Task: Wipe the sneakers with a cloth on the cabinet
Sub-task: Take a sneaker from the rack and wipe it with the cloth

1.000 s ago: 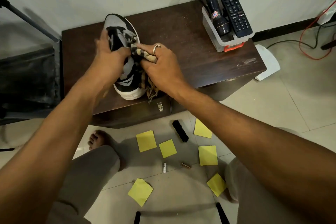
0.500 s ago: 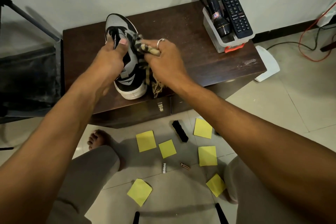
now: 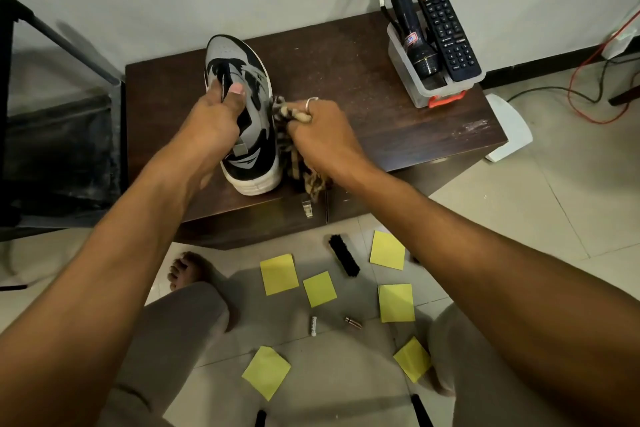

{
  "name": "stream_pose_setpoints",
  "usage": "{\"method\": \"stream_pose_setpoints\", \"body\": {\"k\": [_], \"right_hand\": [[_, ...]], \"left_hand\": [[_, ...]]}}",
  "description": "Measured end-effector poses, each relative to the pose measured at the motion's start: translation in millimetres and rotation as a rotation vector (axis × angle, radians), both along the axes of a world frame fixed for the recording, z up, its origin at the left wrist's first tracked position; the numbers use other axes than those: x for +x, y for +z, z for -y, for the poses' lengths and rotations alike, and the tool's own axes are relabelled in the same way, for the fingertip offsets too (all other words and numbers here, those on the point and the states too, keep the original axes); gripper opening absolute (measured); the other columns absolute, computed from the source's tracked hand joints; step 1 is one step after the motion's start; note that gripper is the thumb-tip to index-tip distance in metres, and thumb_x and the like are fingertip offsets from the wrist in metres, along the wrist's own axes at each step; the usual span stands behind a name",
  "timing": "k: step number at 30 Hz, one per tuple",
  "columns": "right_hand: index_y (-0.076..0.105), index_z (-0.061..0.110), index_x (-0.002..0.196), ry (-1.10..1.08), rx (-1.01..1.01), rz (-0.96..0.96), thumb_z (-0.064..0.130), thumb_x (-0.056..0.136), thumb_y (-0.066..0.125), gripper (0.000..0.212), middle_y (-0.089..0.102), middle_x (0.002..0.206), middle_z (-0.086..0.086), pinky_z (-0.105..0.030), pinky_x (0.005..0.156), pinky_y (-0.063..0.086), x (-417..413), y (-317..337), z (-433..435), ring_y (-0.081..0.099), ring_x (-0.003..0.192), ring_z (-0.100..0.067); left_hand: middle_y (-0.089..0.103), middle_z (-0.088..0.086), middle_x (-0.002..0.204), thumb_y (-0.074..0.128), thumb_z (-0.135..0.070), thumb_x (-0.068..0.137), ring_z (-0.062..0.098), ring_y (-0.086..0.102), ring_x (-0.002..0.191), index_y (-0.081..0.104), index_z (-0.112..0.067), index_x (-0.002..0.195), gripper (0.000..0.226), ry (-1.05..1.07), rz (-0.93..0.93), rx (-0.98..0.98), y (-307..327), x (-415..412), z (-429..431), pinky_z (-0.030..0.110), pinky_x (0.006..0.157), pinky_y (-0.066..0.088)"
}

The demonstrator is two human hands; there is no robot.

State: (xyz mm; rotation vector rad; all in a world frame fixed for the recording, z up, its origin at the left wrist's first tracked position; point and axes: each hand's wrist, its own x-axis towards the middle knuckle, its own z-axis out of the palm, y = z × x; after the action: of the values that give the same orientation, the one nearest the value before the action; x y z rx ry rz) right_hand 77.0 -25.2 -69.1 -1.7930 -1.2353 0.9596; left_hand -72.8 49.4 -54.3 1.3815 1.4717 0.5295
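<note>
Standing near the front edge of the cabinet (image 3: 363, 87), the sneaker (image 3: 228, 55) is gripped at its opening by the left hand (image 3: 211, 121), thumb over the tongue. Just to its right, the right hand (image 3: 322, 135) clenches a striped cloth (image 3: 289, 113) against the shoe's side, its loose end hanging past the edge. At the back right corner, a clear bin (image 3: 415, 94) holds an upright flashlight (image 3: 398, 3) and a remote (image 3: 446, 31)

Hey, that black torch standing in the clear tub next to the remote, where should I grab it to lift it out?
Grip the torch by its slim barrel above the tub rim, coming from the left: its wide head sits down in the tub, and the remote crowds its right side.
</note>
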Motion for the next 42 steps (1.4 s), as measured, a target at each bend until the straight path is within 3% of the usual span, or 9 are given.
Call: {"method": "stream_pose_setpoints", "body": {"k": [5, 9, 14, 20, 23, 28, 36, 39, 42], "right_hand": [[0.071, 0.024, 0.125, 0.020, 0.013, -0.161, 0.007, 0.098, 0.051, 0.039, 0.075, 0.106, 0.004, -0.025, 0.079, 0.060, -11, 2, -6, 0.071, 0.092, -0.011], [0.061, 0.024, 0.067, 0.058, -0.084, -0.148, 0.010, 0.096, 0.054, 0.032, 0.060, 0.060, 0.006, -0.024, 0.048, 0.042, -6, 6, 2, 0.053, 0.050, -0.008], [0.042, 0.023, 0.051, 0.053, -0.063, -0.174, 0.008, 0.085, 0.057, 0.040, 0.041, 0.051, 0.008, -0.028, 0.052, 0.031, 6, 6, 3, 0.037, 0.049, -0.009], [0.078, 0.011, 0.107, -0.025, 0.143, -0.239, 0.004, 0.094, 0.055, 0.027, 0.071, 0.080, 0.008, -0.011, 0.061, 0.049, -10, 11, -5, 0.064, 0.067, 0.005], [0.079, 0.011, 0.098, 0.019, 0.101, -0.230, 0.009, 0.094, 0.056, 0.024, 0.073, 0.076, -0.005, -0.021, 0.060, 0.052, -15, 5, -4, 0.065, 0.066, -0.005], [0.071, -0.003, 0.080, 0.090, 0.066, -0.171, 0.011, 0.092, 0.058, 0.023, 0.065, 0.068, -0.012, -0.028, 0.057, 0.045, 2, 0, 5, 0.056, 0.062, -0.012], [0.078, 0.025, 0.089, -0.052, 0.050, -0.185, 0.006, 0.096, 0.055, 0.030, 0.067, 0.070, 0.022, -0.023, 0.064, 0.054, -7, -13, 3, 0.062, 0.065, 0.006], [0.078, 0.019, 0.109, 0.022, 0.013, -0.135, 0.011, 0.098, 0.055, 0.026, 0.073, 0.088, 0.007, -0.024, 0.068, 0.055, -13, -15, 9, 0.067, 0.075, -0.004], [0.074, 0.020, 0.084, 0.091, -0.025, -0.102, 0.012, 0.097, 0.057, 0.023, 0.069, 0.074, 0.000, -0.022, 0.052, 0.045, -9, -10, 21, 0.057, 0.058, -0.002]], "left_hand": [[0.049, 0.004, 0.155, 0.038, -0.051, 0.107, 0.024, 0.048, 0.139, 0.036, -0.025, 0.158, 0.057, -0.021, -0.063, 0.003, 2, -1, -1, 0.045, 0.117, 0.039], [0.049, 0.003, 0.154, 0.035, -0.045, 0.110, 0.022, 0.047, 0.139, 0.036, -0.023, 0.158, 0.052, -0.024, -0.073, 0.033, -1, -1, -1, 0.034, 0.112, 0.039], [0.047, 0.002, 0.156, 0.038, -0.050, 0.107, 0.022, 0.048, 0.140, 0.034, -0.024, 0.159, 0.058, -0.022, -0.026, 0.005, -4, -5, -3, 0.039, 0.114, 0.041], [0.059, -0.002, 0.142, 0.037, -0.049, 0.108, 0.020, 0.055, 0.130, 0.046, -0.026, 0.151, 0.050, -0.008, -0.021, 0.015, -5, -4, -2, 0.036, 0.104, 0.048], [0.057, -0.001, 0.140, 0.035, -0.045, 0.110, 0.018, 0.055, 0.124, 0.045, -0.022, 0.151, 0.048, 0.009, -0.071, 0.038, -5, -2, -1, 0.024, 0.082, 0.047], [0.057, 0.002, 0.146, 0.036, -0.049, 0.108, 0.023, 0.054, 0.132, 0.044, -0.023, 0.153, 0.052, 0.017, -0.053, 0.019, -8, -4, -5, 0.043, 0.110, 0.045], [0.057, 0.002, 0.146, 0.039, -0.053, 0.106, 0.024, 0.057, 0.130, 0.043, -0.027, 0.153, 0.055, 0.015, 0.004, 0.004, -16, -7, -10, 0.047, 0.110, 0.047], [0.055, 0.002, 0.149, 0.039, -0.062, 0.096, 0.027, 0.053, 0.135, 0.043, -0.029, 0.153, 0.066, 0.035, 0.003, 0.010, -15, -6, -9, 0.050, 0.113, 0.043], [0.053, 0.003, 0.151, 0.039, -0.062, 0.098, 0.028, 0.050, 0.137, 0.040, -0.029, 0.154, 0.065, 0.044, 0.003, 0.010, -17, -6, -11, 0.052, 0.115, 0.040]]}}
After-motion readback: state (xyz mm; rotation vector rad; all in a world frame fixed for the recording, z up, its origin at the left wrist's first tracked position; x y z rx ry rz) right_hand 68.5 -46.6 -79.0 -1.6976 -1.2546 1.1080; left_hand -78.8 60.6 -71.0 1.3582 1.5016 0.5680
